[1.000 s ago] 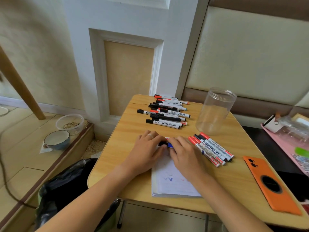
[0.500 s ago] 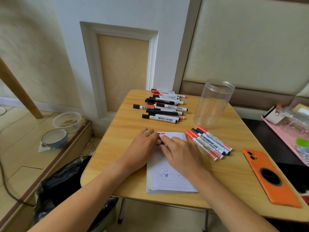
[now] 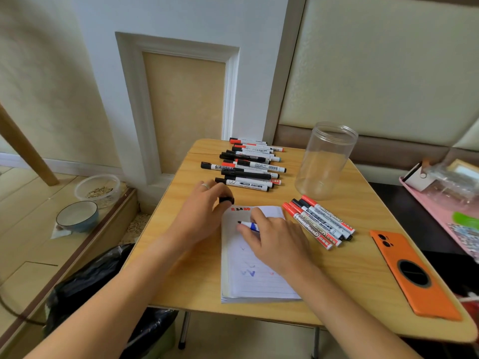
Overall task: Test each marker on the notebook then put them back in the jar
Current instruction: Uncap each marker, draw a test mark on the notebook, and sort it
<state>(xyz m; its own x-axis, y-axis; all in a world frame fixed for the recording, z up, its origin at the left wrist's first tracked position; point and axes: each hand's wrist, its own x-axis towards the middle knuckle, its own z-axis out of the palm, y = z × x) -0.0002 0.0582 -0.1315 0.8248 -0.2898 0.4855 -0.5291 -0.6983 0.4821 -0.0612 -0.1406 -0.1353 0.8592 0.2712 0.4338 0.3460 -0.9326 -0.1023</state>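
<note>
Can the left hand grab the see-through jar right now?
Probably not right away. The left hand already pinches a black marker cap, and the clear plastic jar stands across the wooden table, beyond the right hand and its blue marker.

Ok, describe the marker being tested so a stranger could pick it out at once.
Start at the wooden table and find the open notebook near its front edge. The marker is the one the right hand holds over the page. Unlike the capped markers lying around, it is uncapped, with a blue collar.
</note>
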